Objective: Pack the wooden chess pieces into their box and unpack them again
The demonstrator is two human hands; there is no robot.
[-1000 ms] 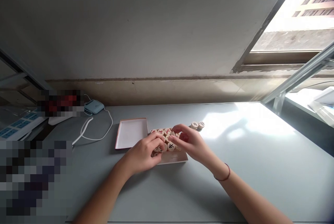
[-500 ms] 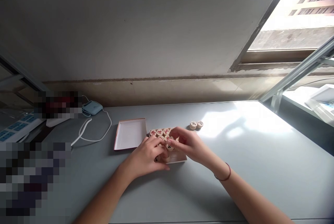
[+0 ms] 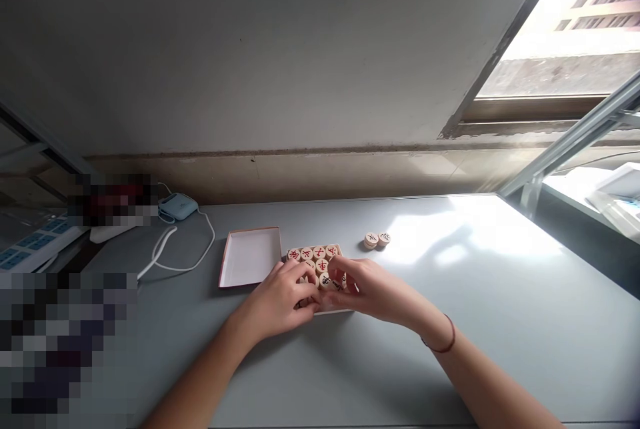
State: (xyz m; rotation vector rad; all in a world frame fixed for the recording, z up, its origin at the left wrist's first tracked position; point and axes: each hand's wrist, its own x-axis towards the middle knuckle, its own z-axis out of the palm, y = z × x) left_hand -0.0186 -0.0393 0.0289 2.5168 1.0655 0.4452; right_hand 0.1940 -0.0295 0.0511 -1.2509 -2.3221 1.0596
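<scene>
An open, shallow box (image 3: 334,311) holds rows of round wooden xiangqi pieces (image 3: 319,253), red characters at the back and black ones in front. My left hand (image 3: 285,299) reaches over the box's left front, fingers curled down and closed on a piece at the front row, mostly hidden by them. From the right, my right hand (image 3: 373,289) bends its thumb and fingers round a black-marked piece in the front right part. Its fingertips partly cover the pieces there. Both hands' fingertips are close together.
Left of the box lies its white-lined lid (image 3: 251,257). A few loose xiangqi pieces (image 3: 371,239) stand behind on the right, some stacked. At the left are a white cable (image 3: 193,269), a light-blue device (image 3: 177,206) and a power strip (image 3: 37,242). A wall borders the table's back.
My right hand has moved toward the front of the box, uncovering red pieces at the back right. My left fingers have shifted slightly forward and right, along the front row.
</scene>
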